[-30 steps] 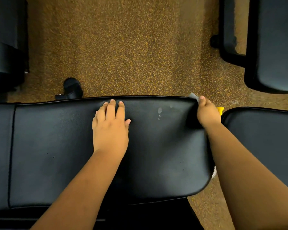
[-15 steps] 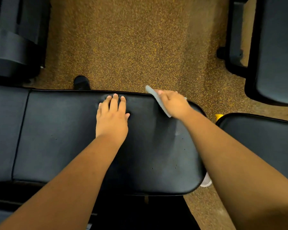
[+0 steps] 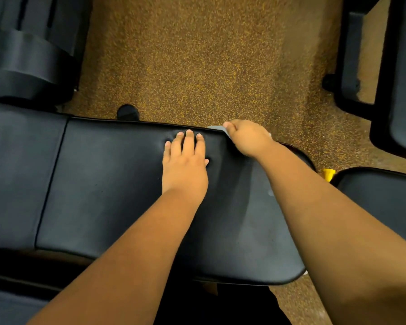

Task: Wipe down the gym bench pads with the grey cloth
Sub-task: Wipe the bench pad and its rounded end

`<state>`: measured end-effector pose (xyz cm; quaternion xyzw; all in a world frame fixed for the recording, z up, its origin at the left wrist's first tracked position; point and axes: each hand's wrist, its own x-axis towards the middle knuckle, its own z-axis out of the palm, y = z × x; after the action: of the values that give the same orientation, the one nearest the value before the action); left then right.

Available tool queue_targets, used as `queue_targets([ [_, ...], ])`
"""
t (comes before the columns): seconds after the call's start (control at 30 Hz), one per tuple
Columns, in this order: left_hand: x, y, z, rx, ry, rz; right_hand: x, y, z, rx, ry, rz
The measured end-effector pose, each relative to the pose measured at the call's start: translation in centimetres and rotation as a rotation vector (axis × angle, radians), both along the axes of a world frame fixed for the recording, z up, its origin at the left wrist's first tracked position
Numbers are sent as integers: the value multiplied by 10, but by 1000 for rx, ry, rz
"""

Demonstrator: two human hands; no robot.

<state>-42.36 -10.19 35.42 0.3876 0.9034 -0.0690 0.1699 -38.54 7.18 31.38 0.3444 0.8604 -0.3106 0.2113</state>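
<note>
Since half a second ago the right hand (image 3: 246,139) is sitting further out at the pad's far edge, and the grey cloth (image 3: 219,130) is showing less of itself. The cloth is a pale grey sliver peeking out left of the knuckles, lying on the far edge of the black bench pad (image 3: 108,184); most of it is hiding under the hand (its full shape cannot be told). The right fingers are curling over it, gripping it. The visible strip is running along the pad's edge, left to right. The left hand (image 3: 185,167) is pressing flat on the pad, fingers straight and denting the vinyl.
</note>
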Motion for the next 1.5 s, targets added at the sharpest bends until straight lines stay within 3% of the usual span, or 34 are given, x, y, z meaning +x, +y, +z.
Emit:
queue_targets([
  [0.17, -7, 2, 5, 52, -53, -12, 5, 8, -3, -53, 29, 24],
  [0.37, -47, -23, 38, 371, -347, 19, 49, 36, -5, 23, -228, -125],
  [0.47, -70, -60, 54, 481, -288, -4, 18, 14, 4, 17, -193, -137],
  [0.77, -107, -106, 60, 461, -142, 100, -109, -93, 34, -20, 46, 88],
  [0.9, -105, -111, 60, 475, -114, 137, -93, -94, 30, -2, 121, 58],
  [1.17, -123, -153, 71, 507, 101, 329, -80, -95, 35, 119, 51, -57],
  [1.37, -133, -169, 70, 452, 110, 360, -135, -154, 50, 91, 218, 162],
  [1.5, -135, -175, 72, 420, 117, 356, -128, -146, 52, 60, 241, 187],
])
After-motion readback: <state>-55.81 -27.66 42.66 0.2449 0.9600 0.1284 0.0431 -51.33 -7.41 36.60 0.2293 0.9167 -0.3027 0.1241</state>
